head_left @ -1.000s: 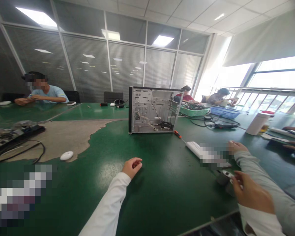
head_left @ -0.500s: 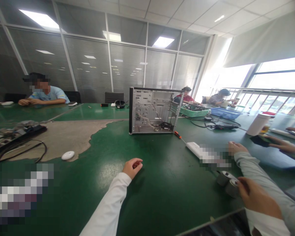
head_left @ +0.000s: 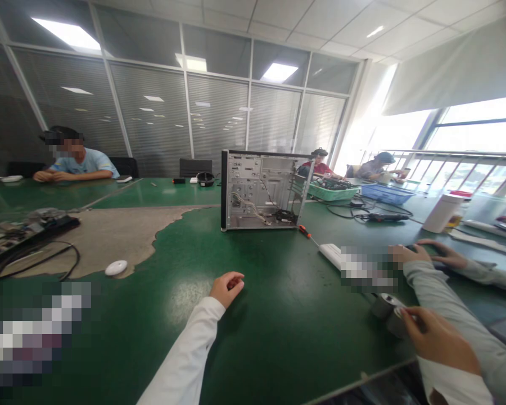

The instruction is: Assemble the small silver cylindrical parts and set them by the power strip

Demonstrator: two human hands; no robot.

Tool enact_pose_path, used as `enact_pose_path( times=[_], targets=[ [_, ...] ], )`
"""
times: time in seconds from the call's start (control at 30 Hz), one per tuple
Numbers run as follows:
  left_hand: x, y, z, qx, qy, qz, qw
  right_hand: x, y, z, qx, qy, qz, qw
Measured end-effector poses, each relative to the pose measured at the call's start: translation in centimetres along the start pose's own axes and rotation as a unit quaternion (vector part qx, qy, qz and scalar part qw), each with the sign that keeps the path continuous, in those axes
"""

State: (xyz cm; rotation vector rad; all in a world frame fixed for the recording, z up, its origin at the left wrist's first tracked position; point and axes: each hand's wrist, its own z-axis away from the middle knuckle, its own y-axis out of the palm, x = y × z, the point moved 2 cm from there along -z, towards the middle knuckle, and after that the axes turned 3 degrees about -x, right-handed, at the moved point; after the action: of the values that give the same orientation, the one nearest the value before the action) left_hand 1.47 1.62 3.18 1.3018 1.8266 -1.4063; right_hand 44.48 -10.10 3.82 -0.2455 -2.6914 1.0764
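My left hand (head_left: 227, 289) rests on the green table with its fingers curled in, and nothing shows between them. At the right, my right hand (head_left: 441, 340) has its thumb and fingers on the top edge of the nearer grey cylinder (head_left: 396, 325). A second grey cylinder (head_left: 382, 307) stands close beside it; whether the two are joined I cannot tell. An open computer case (head_left: 263, 191), showing metal brackets and loose cables inside, stands upright beyond my hands. By its lower right corner lies a screwdriver (head_left: 305, 231) with an orange and black handle.
A white power strip (head_left: 333, 254) lies right of centre. A co-worker's hands (head_left: 411, 256) reach in from the right, near a white bottle (head_left: 442, 214). Green (head_left: 335, 194) and blue baskets (head_left: 385, 193) stand behind. A dark panel (head_left: 379, 388) lies near the front edge. Left is a white oval object (head_left: 116, 268).
My right hand has shifted slightly left over the nearer grey cylinder. The co-worker's far hand at the right has moved left toward the other one. My left hand stays still.
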Motion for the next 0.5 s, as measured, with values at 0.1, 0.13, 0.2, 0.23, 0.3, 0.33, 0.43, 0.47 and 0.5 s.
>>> enact_pose_path(
  times=[0.1,0.13,0.2,0.23,0.3,0.33,0.43,0.47,0.5],
  targets=[
    [0.0,0.0,0.0,-0.001,-0.001,0.003,1.000,0.6,-0.4,0.3,-0.024,-0.018,0.019,0.999],
    [0.0,0.0,0.0,-0.001,-0.001,0.002,1.000,0.7,-0.4,0.3,-0.034,-0.027,0.024,0.999],
    [0.0,0.0,0.0,0.000,-0.001,0.001,1.000,0.9,-0.1,-0.1,-0.045,-0.036,0.037,0.998],
    [0.0,0.0,0.0,0.000,-0.001,0.000,1.000,0.9,0.2,-0.4,-0.037,-0.035,0.049,0.997],
    [-0.1,-0.1,0.0,0.000,-0.002,-0.001,1.000,0.8,1.0,-1.3,0.017,-0.022,0.081,0.996],
    [-0.1,-0.1,0.0,0.000,-0.002,-0.001,1.000,0.8,1.6,-1.8,0.058,-0.014,0.093,0.994],
    [-0.3,-0.1,0.1,-0.001,-0.005,-0.001,1.000,0.4,3.1,-3.1,0.190,-0.006,0.096,0.977],
    [-0.4,-0.1,0.1,-0.004,-0.007,-0.002,1.000,0.3,3.5,-3.3,0.221,-0.012,0.086,0.971],
    [-0.4,-0.1,0.1,-0.007,-0.009,-0.004,1.000,0.3,3.8,-3.5,0.238,-0.021,0.076,0.968]
  ],
)
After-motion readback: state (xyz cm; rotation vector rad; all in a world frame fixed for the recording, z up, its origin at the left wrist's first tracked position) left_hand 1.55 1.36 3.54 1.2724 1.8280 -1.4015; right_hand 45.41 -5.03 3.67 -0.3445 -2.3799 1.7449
